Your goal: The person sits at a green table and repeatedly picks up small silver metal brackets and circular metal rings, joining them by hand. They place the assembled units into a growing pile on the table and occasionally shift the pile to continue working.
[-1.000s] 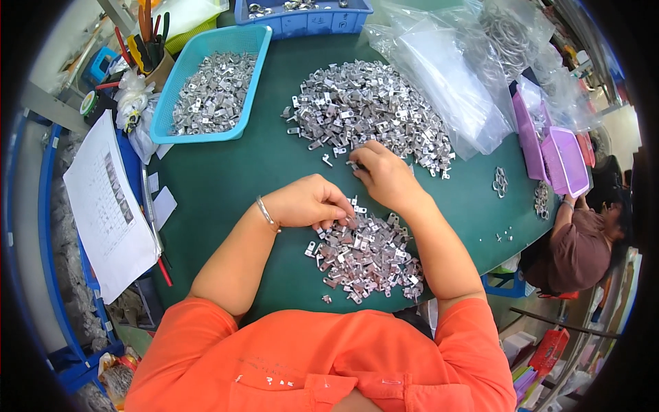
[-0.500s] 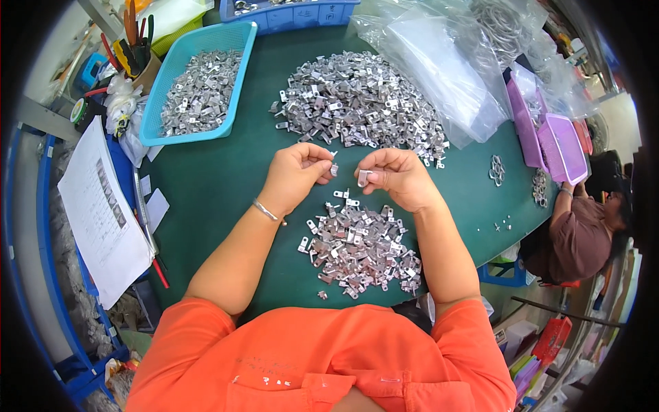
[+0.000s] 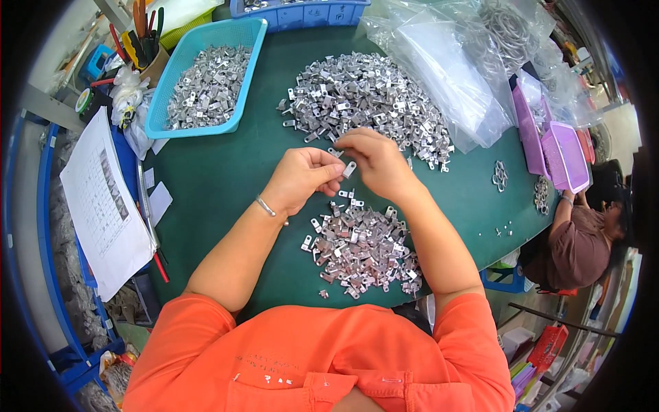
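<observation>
Metal clip [image 3: 349, 170] in our left hand [image 3: 302, 180], pinched between thumb and fingers, and we have it above the green counter [image 3: 213, 192], between the big far pile [image 3: 367, 103] and the smaller near pile [image 3: 364, 247]! Our right hand [image 3: 377, 165] is right beside it, fingers curled; whether they grip anything, we cannot tell. Over left, a turquoise basket [image 3: 199, 130] holds more clips.

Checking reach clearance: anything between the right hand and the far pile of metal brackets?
Nothing visible: right hand overlaps the near edge of the far bracket pile in this view. Clear plastic bags lie right of that path.
</observation>
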Demonstrator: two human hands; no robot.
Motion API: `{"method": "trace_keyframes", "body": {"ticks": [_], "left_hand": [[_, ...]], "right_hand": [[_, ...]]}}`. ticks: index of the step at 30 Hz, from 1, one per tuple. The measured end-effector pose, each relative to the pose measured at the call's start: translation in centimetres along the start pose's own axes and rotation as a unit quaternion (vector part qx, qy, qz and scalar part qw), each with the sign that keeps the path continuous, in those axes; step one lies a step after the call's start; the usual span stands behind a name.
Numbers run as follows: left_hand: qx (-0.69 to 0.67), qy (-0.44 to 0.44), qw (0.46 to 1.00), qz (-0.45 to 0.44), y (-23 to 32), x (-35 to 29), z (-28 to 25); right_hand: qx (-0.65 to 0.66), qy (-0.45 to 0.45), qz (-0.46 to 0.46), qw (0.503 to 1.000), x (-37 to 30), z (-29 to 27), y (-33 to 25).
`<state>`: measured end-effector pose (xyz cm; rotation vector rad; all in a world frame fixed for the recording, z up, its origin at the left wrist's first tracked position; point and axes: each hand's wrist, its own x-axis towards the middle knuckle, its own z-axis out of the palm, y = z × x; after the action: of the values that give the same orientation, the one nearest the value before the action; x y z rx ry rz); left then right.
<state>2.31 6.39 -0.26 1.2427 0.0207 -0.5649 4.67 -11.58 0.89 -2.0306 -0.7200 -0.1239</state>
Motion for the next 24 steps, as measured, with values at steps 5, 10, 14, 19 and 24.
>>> {"method": "trace_keyframes", "body": {"ticks": [5, 10, 14, 19, 24], "left_hand": [[0.211, -0.159, 0.96, -0.095, 2.0, -1.2, 0.3], [0.49, 0.267, 0.773, 0.302, -0.5, 1.2, -0.8], [0.522, 0.21, 0.782, 0.268, -1.0, 1.4, -1.2], [0.355, 0.14, 0.905, 0.19, -0.8, 0.9, -0.2], [0.025, 0.033, 0.998, 0.039, -0.2, 0.3, 0.7]], "right_hand": [[-0.116, -0.076, -0.021, 0.99, -0.6, 1.2, 1.1], [0.119, -0.059, 0.194, 0.972, -2.0, -0.4, 0.5], [0.42, -0.031, 0.313, 0.851, -3.6, -2.4, 0.7], [0.547, -0.02, 0.31, 0.777, -4.6, -3.0, 0.9], [0.58, -0.003, 0.294, 0.76, -5.3, -3.3, 1.0]]}}
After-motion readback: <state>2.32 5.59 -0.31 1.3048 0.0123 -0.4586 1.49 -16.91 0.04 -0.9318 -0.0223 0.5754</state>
